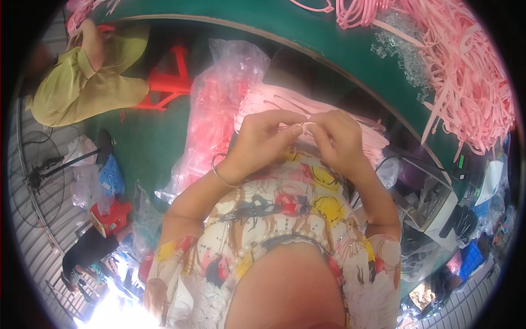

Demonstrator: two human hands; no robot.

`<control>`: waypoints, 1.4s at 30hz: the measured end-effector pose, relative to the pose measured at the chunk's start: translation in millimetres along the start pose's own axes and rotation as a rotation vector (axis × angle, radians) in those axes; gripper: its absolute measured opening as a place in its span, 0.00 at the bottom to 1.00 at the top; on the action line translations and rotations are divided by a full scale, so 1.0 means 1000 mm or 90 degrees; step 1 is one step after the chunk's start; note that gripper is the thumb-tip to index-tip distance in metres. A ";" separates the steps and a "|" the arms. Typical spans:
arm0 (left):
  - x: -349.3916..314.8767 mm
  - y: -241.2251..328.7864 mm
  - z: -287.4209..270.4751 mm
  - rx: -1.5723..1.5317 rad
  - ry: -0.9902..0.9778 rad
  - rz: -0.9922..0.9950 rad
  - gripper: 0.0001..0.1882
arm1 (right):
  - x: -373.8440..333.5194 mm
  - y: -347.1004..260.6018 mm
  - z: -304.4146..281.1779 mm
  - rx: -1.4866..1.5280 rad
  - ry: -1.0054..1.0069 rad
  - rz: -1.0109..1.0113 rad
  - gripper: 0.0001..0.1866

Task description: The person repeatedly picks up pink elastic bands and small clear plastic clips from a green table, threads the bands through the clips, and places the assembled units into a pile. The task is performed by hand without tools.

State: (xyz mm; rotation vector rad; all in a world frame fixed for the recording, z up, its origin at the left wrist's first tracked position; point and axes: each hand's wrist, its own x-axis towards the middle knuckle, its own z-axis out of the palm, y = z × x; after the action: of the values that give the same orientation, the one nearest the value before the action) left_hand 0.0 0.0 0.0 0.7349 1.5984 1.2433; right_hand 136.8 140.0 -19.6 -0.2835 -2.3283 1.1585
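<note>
In front of my chest, my left hand (264,138) and my right hand (338,136) meet fingertip to fingertip. Both are closed in a pinch on a thin pink strap (308,125), of which only a short piece shows between the fingers. Whether a small clear part is also in the fingers, I cannot tell. A thick bundle of flat pink straps (274,100) lies just beyond and under my hands, across my lap. Beside it on the left is a large clear plastic bag (211,118) with pink contents.
On the green table (263,12) ahead lie a big tangle of pink straps (471,71) and a heap of small clear plastic pieces (402,52). A red stool (171,82) stands left, next to a seated person in yellow-green (82,90). A fan (38,178) is farther left.
</note>
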 end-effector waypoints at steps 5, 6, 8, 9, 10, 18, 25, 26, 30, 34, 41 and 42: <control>-0.005 0.031 0.001 0.166 -0.009 0.000 0.14 | 0.006 -0.011 -0.009 -0.025 -0.007 -0.087 0.07; -0.007 0.033 -0.001 0.235 -0.008 0.046 0.15 | 0.006 -0.012 -0.008 -0.027 -0.008 -0.106 0.07; -0.009 0.035 -0.005 0.374 -0.007 0.138 0.15 | 0.006 -0.014 -0.007 -0.030 -0.009 -0.143 0.08; -0.011 0.036 -0.006 0.399 -0.006 0.176 0.13 | 0.007 -0.015 -0.008 -0.038 -0.020 -0.149 0.08; -0.013 0.037 -0.006 0.425 -0.004 0.214 0.11 | 0.007 -0.017 -0.010 -0.045 -0.031 -0.156 0.09; -0.019 0.032 -0.007 0.498 0.056 0.365 0.06 | 0.011 -0.023 -0.014 0.014 -0.068 -0.100 0.04; -0.019 0.022 -0.005 0.474 0.128 0.409 0.04 | 0.014 -0.025 -0.014 0.381 -0.250 0.318 0.08; -0.019 0.019 -0.005 0.443 0.128 0.407 0.04 | 0.015 -0.025 -0.014 0.457 -0.284 0.414 0.09; -0.016 0.011 -0.008 0.442 0.092 0.443 0.05 | 0.017 -0.016 -0.011 0.546 -0.332 0.472 0.10; -0.015 0.014 -0.011 0.424 0.007 0.454 0.03 | 0.022 -0.013 -0.012 0.557 -0.373 0.443 0.09; -0.017 0.023 -0.022 -0.140 -0.179 -0.047 0.13 | 0.024 -0.024 -0.015 0.614 -0.286 0.314 0.06; -0.017 0.022 -0.023 -0.178 -0.175 -0.081 0.13 | 0.023 -0.022 -0.014 0.536 -0.273 0.276 0.04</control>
State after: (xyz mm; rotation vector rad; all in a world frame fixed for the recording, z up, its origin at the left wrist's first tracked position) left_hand -16.8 -16.8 26.9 0.5867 1.1998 1.1861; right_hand 125.9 145.1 12.9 -0.2417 -1.8990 2.4835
